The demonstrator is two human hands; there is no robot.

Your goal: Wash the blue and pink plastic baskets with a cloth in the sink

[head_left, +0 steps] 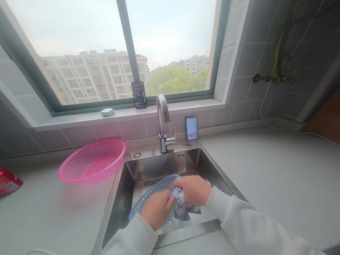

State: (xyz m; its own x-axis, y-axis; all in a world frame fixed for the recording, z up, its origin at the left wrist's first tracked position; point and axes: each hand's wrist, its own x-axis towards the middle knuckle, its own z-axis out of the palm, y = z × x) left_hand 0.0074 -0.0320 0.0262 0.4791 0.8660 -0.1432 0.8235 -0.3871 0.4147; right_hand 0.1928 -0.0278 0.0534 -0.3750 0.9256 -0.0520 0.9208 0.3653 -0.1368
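Over the steel sink (107, 225), both of my hands grip a crumpled light grey-white cloth (181, 210). My left hand (158, 209) is closed on the cloth's left side, thumb and fingers pinching it. My right hand (195, 190) is closed round its upper right part, and folds hang down below the fingers. Under and behind the hands a blue perforated basket (151, 193) sits tilted in the sink, partly hidden by my hands and the cloth. The chrome faucet (163, 124) stands behind the sink; I cannot tell whether water runs.
On the counter left of the sink lies a pink perforated basket (92, 164), with a dented red can (3, 181) farther left. A phone (139, 94) and a pale green block (107, 112) stand on the sill. Another small screen (191, 128) leans behind the sink.
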